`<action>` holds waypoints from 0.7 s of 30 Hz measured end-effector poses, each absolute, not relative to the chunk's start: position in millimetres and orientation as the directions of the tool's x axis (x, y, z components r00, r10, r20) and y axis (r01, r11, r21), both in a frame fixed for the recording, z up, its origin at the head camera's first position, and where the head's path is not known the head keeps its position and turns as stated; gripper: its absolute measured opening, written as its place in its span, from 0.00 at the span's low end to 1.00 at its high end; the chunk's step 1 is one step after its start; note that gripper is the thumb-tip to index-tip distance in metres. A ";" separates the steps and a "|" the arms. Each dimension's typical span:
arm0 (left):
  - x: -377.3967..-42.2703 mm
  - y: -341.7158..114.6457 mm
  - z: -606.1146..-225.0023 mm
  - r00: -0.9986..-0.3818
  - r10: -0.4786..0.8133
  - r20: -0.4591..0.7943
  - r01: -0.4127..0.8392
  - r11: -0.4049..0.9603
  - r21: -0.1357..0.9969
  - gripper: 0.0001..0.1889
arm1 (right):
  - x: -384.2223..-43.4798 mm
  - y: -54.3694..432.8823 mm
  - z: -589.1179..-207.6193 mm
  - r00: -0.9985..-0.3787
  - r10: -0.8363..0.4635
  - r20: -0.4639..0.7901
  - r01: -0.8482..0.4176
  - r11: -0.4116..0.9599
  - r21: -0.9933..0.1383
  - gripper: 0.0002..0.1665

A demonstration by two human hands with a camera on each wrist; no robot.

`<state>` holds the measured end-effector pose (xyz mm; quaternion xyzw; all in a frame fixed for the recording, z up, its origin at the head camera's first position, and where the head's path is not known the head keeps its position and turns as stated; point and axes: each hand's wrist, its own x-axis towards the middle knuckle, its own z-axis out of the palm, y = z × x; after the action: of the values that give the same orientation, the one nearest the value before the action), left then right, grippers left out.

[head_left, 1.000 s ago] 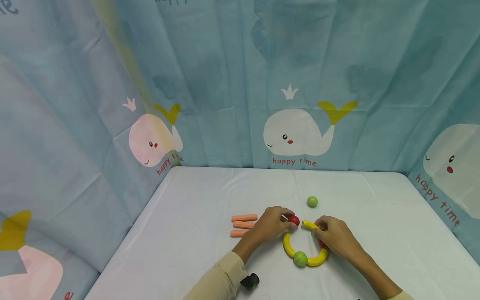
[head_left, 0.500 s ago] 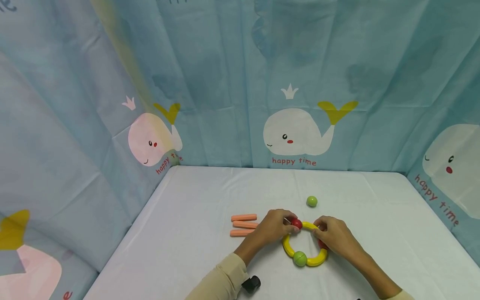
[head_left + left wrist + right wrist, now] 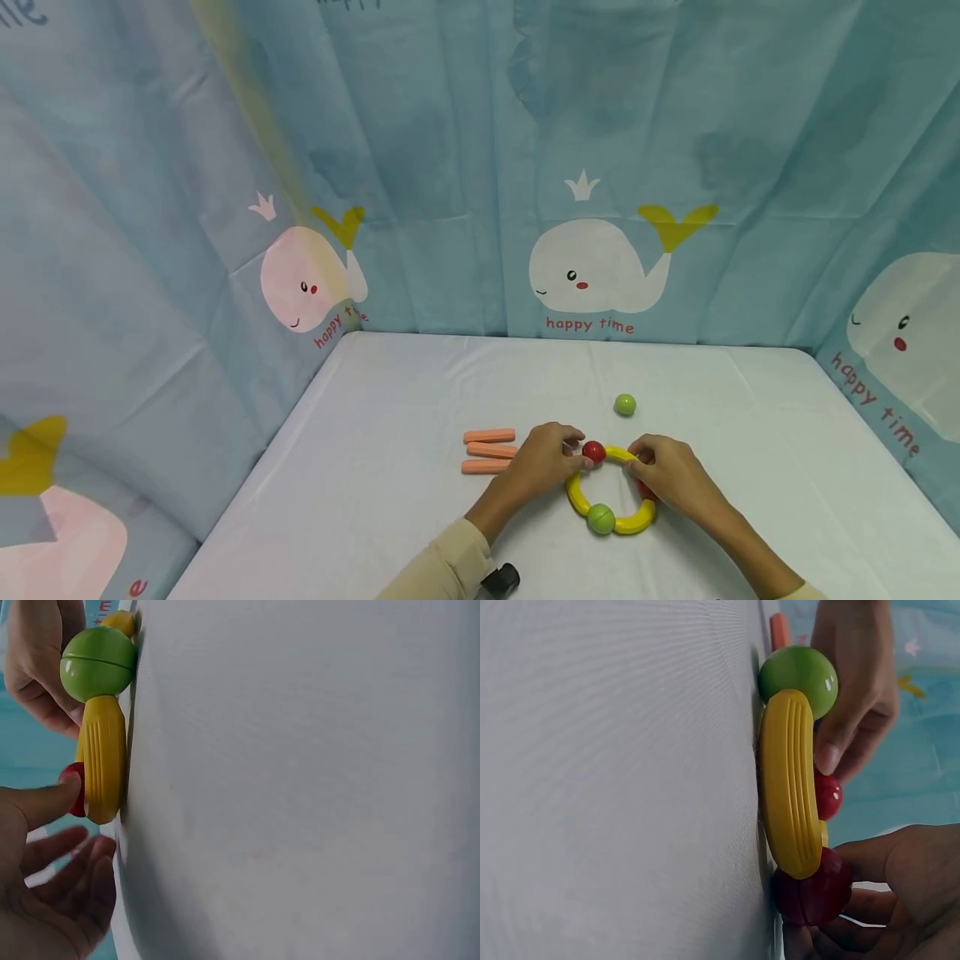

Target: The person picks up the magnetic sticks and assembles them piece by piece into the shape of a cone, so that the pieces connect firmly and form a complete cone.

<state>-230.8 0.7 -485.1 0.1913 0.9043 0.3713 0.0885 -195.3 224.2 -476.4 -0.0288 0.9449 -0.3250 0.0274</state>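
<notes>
Curved yellow banana-shaped toy pieces and shiny balls form a ring on the white table. My right hand (image 3: 670, 472) pinches the upper-right banana piece (image 3: 618, 453), beside a dark red ball (image 3: 810, 889) partly hidden by that hand in the head view. At the top left of the ring sits a bright red ball (image 3: 593, 452), against the banana piece's end. My left hand (image 3: 551, 454) is beside it, thumb touching the ball and other fingers spread loosely away. A green ball (image 3: 601, 518) joins the left banana piece (image 3: 577, 495) and the lower-right banana piece (image 3: 635, 521).
Several orange sticks (image 3: 489, 450) lie left of the left hand, partly covered by it. A loose green ball (image 3: 625, 405) rests beyond the ring. Blue whale-print curtains (image 3: 450, 167) stand around the white table (image 3: 390, 400).
My left hand brought the red ball rightward against the upper banana piece's end, then its fingers loosened from the ball. My right hand stayed in place on the banana piece.
</notes>
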 end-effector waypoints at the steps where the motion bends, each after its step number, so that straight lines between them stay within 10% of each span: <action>1: -228.5 -0.2 -484.4 -0.921 0.389 -0.022 0.267 0.671 0.692 0.21 | -195.1 224.1 -476.5 -0.997 -0.075 -0.032 -0.039 0.787 -0.616 0.11; 21: -196.8 3.5 -483.8 -0.957 0.274 -0.099 0.168 0.797 0.580 0.23 | -193.1 221.6 -477.0 -0.996 -0.084 -0.024 -0.050 0.774 -0.632 0.11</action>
<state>-196.8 3.5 -483.8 0.1171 0.9436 0.2964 0.0893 -193.1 221.6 -477.0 -0.0356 0.9414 -0.3346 0.0251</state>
